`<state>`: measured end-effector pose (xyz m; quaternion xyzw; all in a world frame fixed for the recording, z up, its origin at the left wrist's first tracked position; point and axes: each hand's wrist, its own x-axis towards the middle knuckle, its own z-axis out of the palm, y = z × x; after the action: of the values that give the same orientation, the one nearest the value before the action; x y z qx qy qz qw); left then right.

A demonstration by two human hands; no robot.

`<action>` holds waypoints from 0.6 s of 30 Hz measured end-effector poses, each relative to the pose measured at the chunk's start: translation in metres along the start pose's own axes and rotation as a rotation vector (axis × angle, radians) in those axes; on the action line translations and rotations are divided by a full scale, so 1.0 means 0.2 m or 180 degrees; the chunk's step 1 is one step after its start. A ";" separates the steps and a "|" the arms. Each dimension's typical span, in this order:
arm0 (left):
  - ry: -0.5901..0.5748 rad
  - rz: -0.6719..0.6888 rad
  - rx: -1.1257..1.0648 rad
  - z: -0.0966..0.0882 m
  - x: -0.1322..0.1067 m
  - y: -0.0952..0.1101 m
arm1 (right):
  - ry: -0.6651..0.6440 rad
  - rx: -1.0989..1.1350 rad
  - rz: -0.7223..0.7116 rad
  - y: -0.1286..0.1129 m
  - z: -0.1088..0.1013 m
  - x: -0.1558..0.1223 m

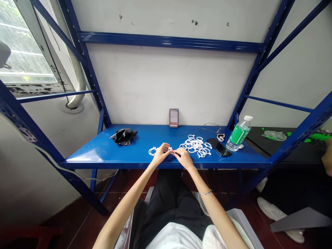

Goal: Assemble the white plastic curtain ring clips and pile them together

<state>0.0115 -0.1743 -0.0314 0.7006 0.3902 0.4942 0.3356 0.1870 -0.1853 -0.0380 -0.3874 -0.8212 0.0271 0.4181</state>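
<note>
My left hand (163, 153) and my right hand (183, 158) meet at the front edge of the blue table (145, 135), fingertips pinched together. Between them shows a bit of a white plastic ring (170, 148); the fingers hide most of it. Just left of my left hand lies another white ring (152, 151), flat on the table. To the right of my right hand spreads a loose pile of white rings (197, 145), thin and round with small knobs on their rims.
A crumpled black plastic bag (123, 136) lies at left. A small upright card or screen (174, 118) leans at the back wall. At right are a black phone (219, 147), eyeglasses (211, 129), a coiled white cable (220, 137) and a green-labelled bottle (239, 134). Another person sits far right.
</note>
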 end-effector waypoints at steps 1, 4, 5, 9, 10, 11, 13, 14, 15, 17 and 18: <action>0.0017 -0.0052 -0.0099 0.00 0.00 0.00 | -0.0024 0.0036 -0.0009 0.00 0.00 0.00; 0.0028 -0.0123 -0.0332 -0.01 0.00 0.00 | -0.0083 0.0096 -0.0038 0.00 0.00 0.00; 0.0038 -0.0124 -0.0355 -0.01 0.00 0.00 | -0.0087 0.0107 -0.0038 0.00 0.00 0.00; 0.0045 -0.0029 -0.0222 -0.01 0.00 0.03 | -0.0013 0.0193 0.0081 -0.02 -0.02 0.00; 0.0017 0.0018 -0.0167 -0.01 0.00 0.03 | 0.0019 0.0257 0.0129 -0.02 -0.02 0.00; -0.0016 0.0069 -0.0107 -0.01 0.00 0.04 | 0.0051 0.0337 0.0172 -0.02 -0.02 0.00; -0.0075 0.0170 0.0029 0.00 -0.01 0.04 | 0.0092 0.0486 0.0226 -0.02 -0.02 0.00; -0.0093 0.0212 0.0104 0.00 -0.01 0.04 | 0.0105 0.0530 0.0237 -0.02 -0.02 0.00; -0.0111 0.0248 0.0181 0.00 -0.01 0.04 | 0.0116 0.0555 0.0240 -0.01 -0.02 0.00; -0.0160 0.0313 0.0312 0.01 -0.01 0.04 | 0.0145 0.0576 0.0234 -0.01 -0.01 0.00; -0.0184 0.0345 0.0367 0.01 -0.01 0.04 | 0.0170 0.0587 0.0229 0.00 -0.01 0.00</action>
<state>0.0146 -0.1795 -0.0254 0.7529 0.3697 0.4678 0.2786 0.1883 -0.1867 -0.0368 -0.3771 -0.7893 0.1073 0.4725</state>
